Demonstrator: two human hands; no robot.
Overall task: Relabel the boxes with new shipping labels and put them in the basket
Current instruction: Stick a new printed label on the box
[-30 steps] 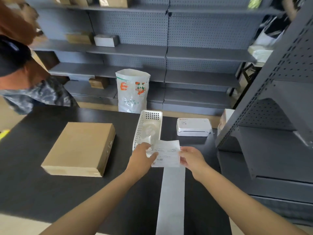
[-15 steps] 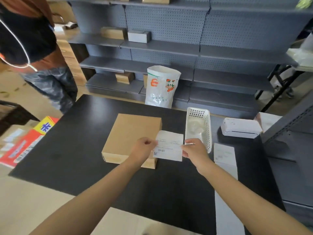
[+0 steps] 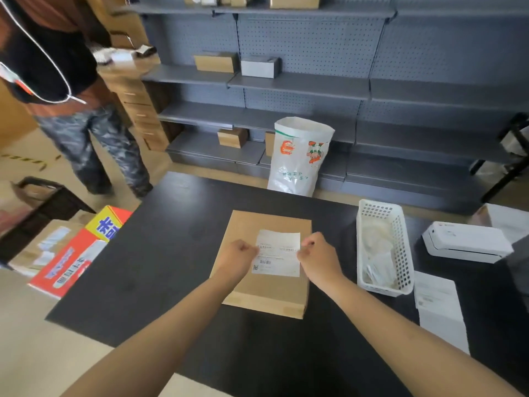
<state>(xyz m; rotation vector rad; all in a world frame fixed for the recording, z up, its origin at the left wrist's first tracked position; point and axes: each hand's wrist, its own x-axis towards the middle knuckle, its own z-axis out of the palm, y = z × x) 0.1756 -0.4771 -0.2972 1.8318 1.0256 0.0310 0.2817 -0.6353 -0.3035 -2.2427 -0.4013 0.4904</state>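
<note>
Two hands pinch one white shipping label [image 3: 278, 253] by its side edges: the left hand [image 3: 237, 257] has its fingers [image 3: 248, 247] curled on the label's 9 o'clock edge, and the right hand [image 3: 317, 257] grips the 3 o'clock edge the same way. The label lies flat over the top face of a flat brown box [image 3: 266, 265], toward the box's far half; whether it is already stuck down cannot be told. The box rests on the black desk [image 3: 160, 270] near its middle. At 3 o'clock from the box stands a white perforated basket [image 3: 400, 247] holding pale wrappers, apart from the box. Further toward 3 o'clock sits a white label printer [image 3: 466, 242], and a strip of white paper [image 3: 440, 310] lies on the desk at 4 o'clock. A white printed bag [image 3: 300, 159] stands beyond the desk at 12 o'clock, in front of grey shelves [image 3: 300, 84].
</note>
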